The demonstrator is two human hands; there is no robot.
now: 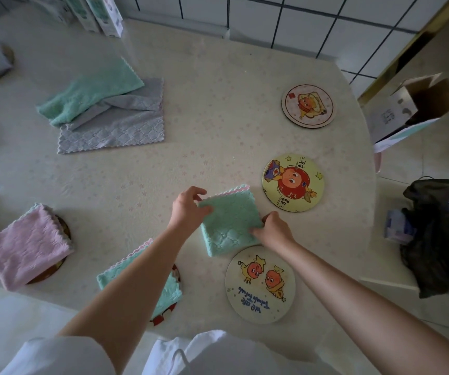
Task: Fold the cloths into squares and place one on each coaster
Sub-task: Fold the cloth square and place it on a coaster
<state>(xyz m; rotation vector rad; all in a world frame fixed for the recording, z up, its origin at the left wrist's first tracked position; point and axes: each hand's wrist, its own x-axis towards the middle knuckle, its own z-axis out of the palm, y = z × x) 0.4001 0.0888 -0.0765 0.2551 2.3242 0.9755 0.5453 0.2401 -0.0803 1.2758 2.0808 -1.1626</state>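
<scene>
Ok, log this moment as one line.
left hand and right hand hold folded square green cloth | likely target: nearest bare round cartoon coaster | placed: no

On our pale, flower-printed table (191,117), a folded green cloth (228,220) lies between our fingers (197,196). Three bare coasters stand by: one (260,285) just below the fingers, one (293,182) just right, one (308,106) well beyond. Far up-left of them is a pile (109,112) of loose cloths; down-left, a coaster (66,231) under pink and another (161,318) under green. Boxes (104,14) stand farthest off.
</scene>
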